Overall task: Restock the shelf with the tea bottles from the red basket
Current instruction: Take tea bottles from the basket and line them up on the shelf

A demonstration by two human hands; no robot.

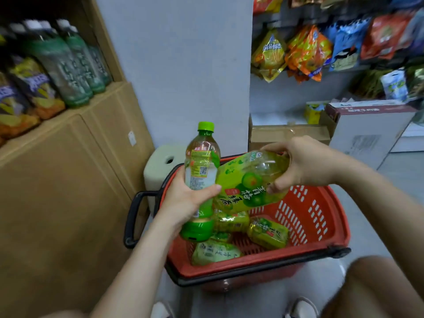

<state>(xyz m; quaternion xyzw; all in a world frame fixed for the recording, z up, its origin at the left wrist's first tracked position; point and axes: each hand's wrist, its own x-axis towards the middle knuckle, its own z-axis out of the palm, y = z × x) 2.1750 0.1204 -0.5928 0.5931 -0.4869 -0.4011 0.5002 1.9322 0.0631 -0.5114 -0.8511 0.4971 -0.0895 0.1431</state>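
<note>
Two full bottles, likely heavy, slick: left grip (183,203) wraps upright bottle (202,166) mid-label; right grip (302,164) curls round tilted bottle (247,180) at shoulder; mid-body hold safer.

Legible txt: one bottle label only.
Tilted bottle (250,177), green label: big dark chars 青梅绿茶 running down its side. Upright bottle (202,157): back label w/ QR code, small print too fine to read. Snack bags (270,53) & white box (367,127): print blurred.

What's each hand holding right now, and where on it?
Left hand grips the upright tea bottle around its lower body; right hand grips the tilted tea bottle at its neck end, cap hidden.
</note>
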